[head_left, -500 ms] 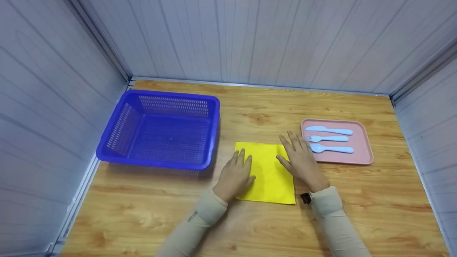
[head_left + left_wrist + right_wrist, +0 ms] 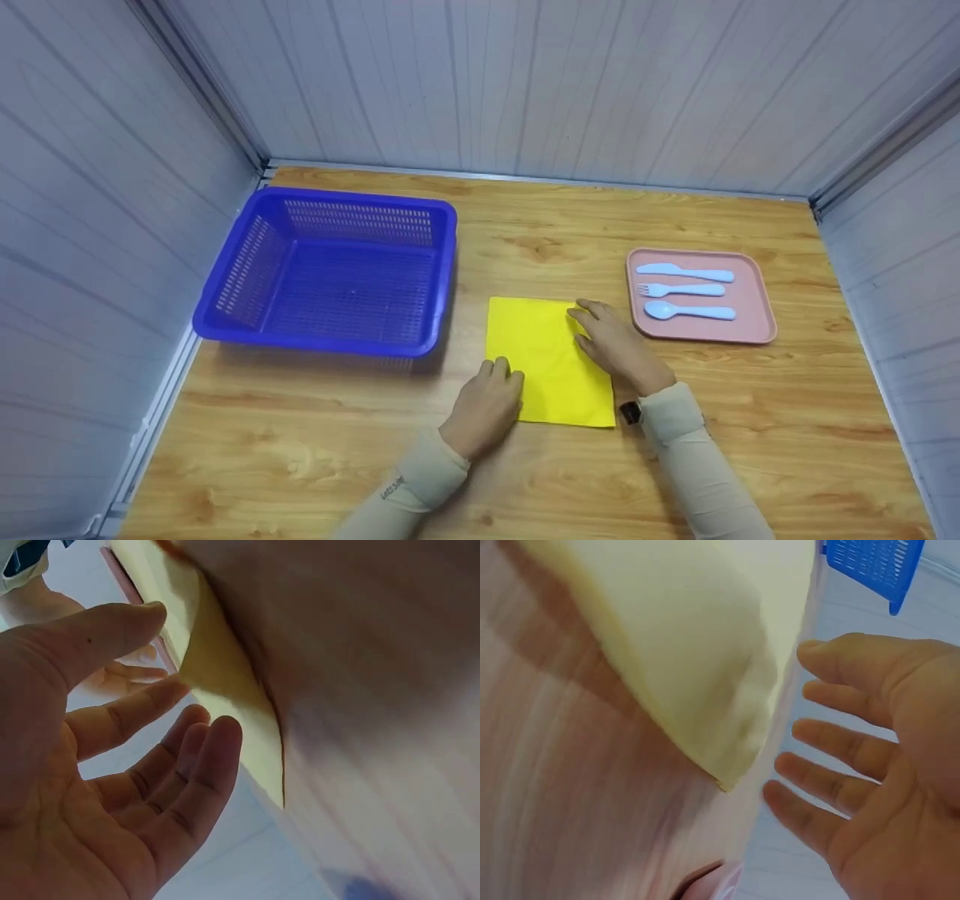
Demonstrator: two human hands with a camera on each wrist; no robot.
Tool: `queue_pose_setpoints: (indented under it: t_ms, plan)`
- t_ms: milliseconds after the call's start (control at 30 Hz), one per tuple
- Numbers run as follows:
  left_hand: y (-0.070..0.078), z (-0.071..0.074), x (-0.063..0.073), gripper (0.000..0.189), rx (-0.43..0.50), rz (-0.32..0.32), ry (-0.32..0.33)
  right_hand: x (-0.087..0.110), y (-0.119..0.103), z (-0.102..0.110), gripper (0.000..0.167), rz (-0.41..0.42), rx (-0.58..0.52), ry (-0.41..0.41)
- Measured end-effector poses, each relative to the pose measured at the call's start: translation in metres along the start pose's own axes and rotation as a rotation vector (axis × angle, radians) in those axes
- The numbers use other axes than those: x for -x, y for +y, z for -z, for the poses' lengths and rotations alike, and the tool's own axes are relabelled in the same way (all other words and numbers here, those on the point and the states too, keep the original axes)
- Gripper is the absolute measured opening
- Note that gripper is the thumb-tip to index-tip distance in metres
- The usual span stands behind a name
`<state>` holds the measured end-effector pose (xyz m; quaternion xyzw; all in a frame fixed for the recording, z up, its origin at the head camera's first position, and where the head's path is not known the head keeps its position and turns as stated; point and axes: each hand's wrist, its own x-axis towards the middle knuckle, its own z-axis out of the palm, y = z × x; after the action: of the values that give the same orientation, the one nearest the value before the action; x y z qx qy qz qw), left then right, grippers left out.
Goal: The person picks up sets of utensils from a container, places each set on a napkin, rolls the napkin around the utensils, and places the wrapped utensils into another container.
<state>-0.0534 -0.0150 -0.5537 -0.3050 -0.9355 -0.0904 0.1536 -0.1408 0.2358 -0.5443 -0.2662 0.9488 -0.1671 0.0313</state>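
Note:
A yellow square cloth [image 2: 551, 360] lies on the table between both hands. My left hand [image 2: 484, 409] is at its near left side in the head view. The left wrist view shows that hand [image 2: 112, 757] with fingers loosely bent and thumb apart from them, the forefinger's tip right at the cloth's [image 2: 217, 652] edge. My right hand [image 2: 619, 345] reaches over the cloth's far right corner. In the right wrist view, the fingers of the right hand [image 2: 870, 750] are spread and fairly straight beside the cloth [image 2: 697, 652], with nothing between them.
A blue plastic basket [image 2: 315, 346] stands at the left. On the right, a pink tray [image 2: 754, 322] holds a light blue knife [image 2: 686, 273], fork [image 2: 682, 290] and spoon [image 2: 690, 311]. Panelled walls [image 2: 525, 90] border the wooden table [image 2: 300, 450] at the back and sides.
My left hand has drawn back toward the cloth's near left side, its fingers more bent. My right hand has shifted left, off the tray's edge, to the cloth's far right corner.

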Motion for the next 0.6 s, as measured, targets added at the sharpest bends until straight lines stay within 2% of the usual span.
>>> queue_pose_setpoints:
  t_ms: [200, 433, 500, 600]
  plan:
    - [0.001, -0.002, 0.003, 0.01, 0.024, 0.017, -0.064, 0.004, 0.003, -0.005, 0.037, -0.015, -0.075, -0.059]
    - [-0.006, 0.0, -0.005, 0.013, 0.046, 0.114, -0.099, 0.003, 0.001, 0.0, 0.039, -0.092, -0.054, -0.109]
    - [-0.009, 0.0, -0.009, 0.013, 0.051, 0.144, -0.105, 0.002, 0.001, 0.0, 0.04, -0.117, -0.049, -0.109]
    - [-0.015, -0.001, -0.016, 0.012, 0.051, 0.177, -0.104, 0.0, 0.002, -0.001, 0.038, -0.118, -0.025, -0.067]
